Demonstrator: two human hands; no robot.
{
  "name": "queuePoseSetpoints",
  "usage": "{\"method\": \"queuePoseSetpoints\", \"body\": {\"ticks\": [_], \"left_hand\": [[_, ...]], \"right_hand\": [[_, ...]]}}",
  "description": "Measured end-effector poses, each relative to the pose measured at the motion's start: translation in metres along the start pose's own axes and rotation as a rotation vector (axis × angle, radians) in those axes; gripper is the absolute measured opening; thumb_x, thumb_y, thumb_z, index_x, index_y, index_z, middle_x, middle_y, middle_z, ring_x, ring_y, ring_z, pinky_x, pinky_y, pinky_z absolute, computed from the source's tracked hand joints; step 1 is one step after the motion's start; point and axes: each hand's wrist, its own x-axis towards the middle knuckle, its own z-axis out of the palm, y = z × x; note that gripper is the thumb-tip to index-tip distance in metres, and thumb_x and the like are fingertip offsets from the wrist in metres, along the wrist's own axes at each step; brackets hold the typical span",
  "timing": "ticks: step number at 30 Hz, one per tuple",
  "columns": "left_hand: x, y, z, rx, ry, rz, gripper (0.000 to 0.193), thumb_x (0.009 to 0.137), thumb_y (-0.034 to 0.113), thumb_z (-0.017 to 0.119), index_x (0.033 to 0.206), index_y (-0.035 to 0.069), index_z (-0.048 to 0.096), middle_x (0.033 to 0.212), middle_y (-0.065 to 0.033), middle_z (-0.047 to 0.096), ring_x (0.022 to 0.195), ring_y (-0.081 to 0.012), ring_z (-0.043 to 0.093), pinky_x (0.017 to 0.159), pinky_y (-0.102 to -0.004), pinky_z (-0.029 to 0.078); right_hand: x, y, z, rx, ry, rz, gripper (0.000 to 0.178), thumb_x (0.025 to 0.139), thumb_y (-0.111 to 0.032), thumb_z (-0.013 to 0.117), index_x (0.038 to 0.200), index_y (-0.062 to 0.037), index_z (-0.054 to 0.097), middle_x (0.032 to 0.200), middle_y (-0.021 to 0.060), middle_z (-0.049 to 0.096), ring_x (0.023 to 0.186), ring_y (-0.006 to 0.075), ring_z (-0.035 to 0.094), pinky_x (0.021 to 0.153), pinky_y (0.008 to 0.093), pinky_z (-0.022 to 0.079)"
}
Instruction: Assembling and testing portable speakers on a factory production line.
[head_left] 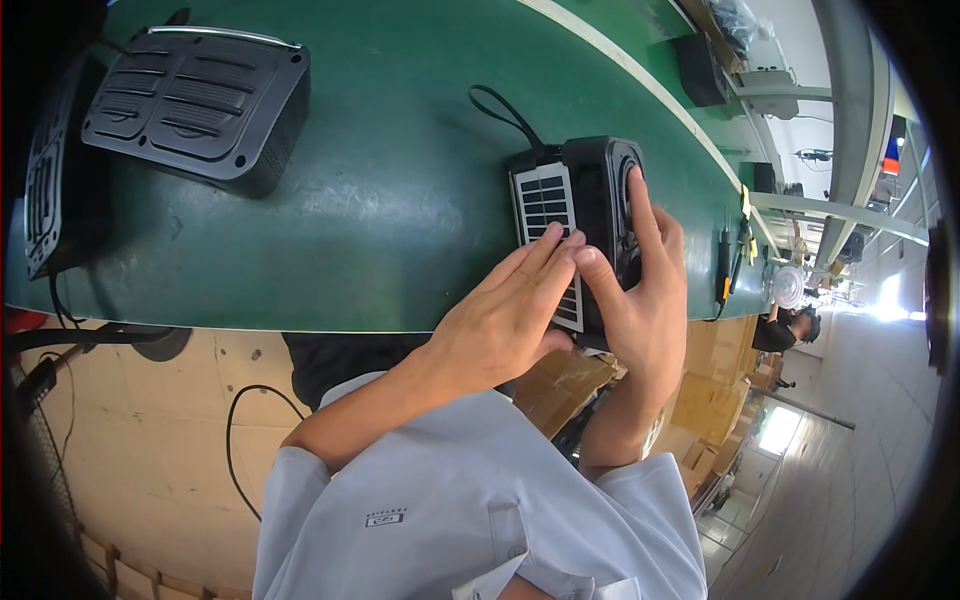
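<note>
In the head view, a black speaker stands on the green counter, right of the middle and close to the near edge, with both hands on it. A pale-framed solar panel covers the side toward the left, and a round driver shows on the opposite side. A thin black strap loops away from its far end onto the counter.

The left hand has its fingers stretched out side by side, tips laid on the panel rather than curled around anything; how firmly they press cannot be told. The right hand grasps the speaker across its body, thumb over the top near the left fingertips, forefinger extended along the driver side.

Well apart at the left, another black box with a ribbed face lies on the counter, a metal rod along its far edge. Beside it, at the rim of the view, is a similar dark box.

To the right of the hands lies an orange-and-black screwdriver. Beyond the counter are cardboard boxes and a person in dark clothing.
</note>
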Motion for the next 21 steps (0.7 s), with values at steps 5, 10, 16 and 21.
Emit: {"method": "queuePoseSetpoints", "body": {"ticks": [5, 10, 16, 21], "left_hand": [[-0.0001, 0.0017, 0.0017, 0.023, 0.012, -0.012, 0.102, 0.066, 0.015, 0.09, 0.148, -0.009, 0.033, 0.149, -0.0296, 0.049, 0.139, -0.0474, 0.047, 0.115, -0.0521, 0.042], [0.0, 0.0021, 0.0047, 0.057, 0.041, -0.002, 0.102, 0.063, 0.015, 0.092, 0.145, -0.008, 0.036, 0.145, -0.0302, 0.052, 0.137, -0.0486, 0.049, 0.114, -0.0544, 0.043], [0.0014, 0.0039, 0.0011, 0.093, 0.012, -0.009, 0.099, 0.064, 0.016, 0.09, 0.145, -0.007, 0.038, 0.147, -0.0266, 0.053, 0.137, -0.0455, 0.051, 0.113, -0.054, 0.042], [0.0026, 0.0049, -0.0035, 0.131, -0.068, -0.046, 0.099, 0.066, 0.019, 0.088, 0.149, -0.005, 0.039, 0.151, -0.0183, 0.051, 0.14, -0.0384, 0.049, 0.112, -0.052, 0.042]], "right_hand": [[0.0009, 0.0007, -0.0006, -0.044, -0.01, 0.006, 0.089, 0.079, -0.05, 0.083, 0.154, -0.0169, 0.049, 0.138, 0.0302, 0.051, 0.107, 0.0417, 0.067, 0.087, 0.0454, 0.056], [0.0011, 0.0008, -0.0034, -0.062, -0.021, 0.005, 0.091, 0.078, -0.051, 0.083, 0.156, -0.0197, 0.047, 0.138, 0.0293, 0.05, 0.106, 0.0403, 0.068, 0.086, 0.0454, 0.057], [-0.0003, 0.002, -0.0041, -0.043, -0.026, 0.035, 0.093, 0.078, -0.053, 0.083, 0.156, -0.0212, 0.045, 0.135, 0.027, 0.051, 0.103, 0.039, 0.068, 0.084, 0.0453, 0.057], [0.0038, 0.0011, -0.0095, -0.078, -0.039, 0.027, 0.094, 0.077, -0.056, 0.083, 0.157, -0.0215, 0.045, 0.134, 0.026, 0.052, 0.101, 0.0383, 0.069, 0.082, 0.045, 0.057]]}}
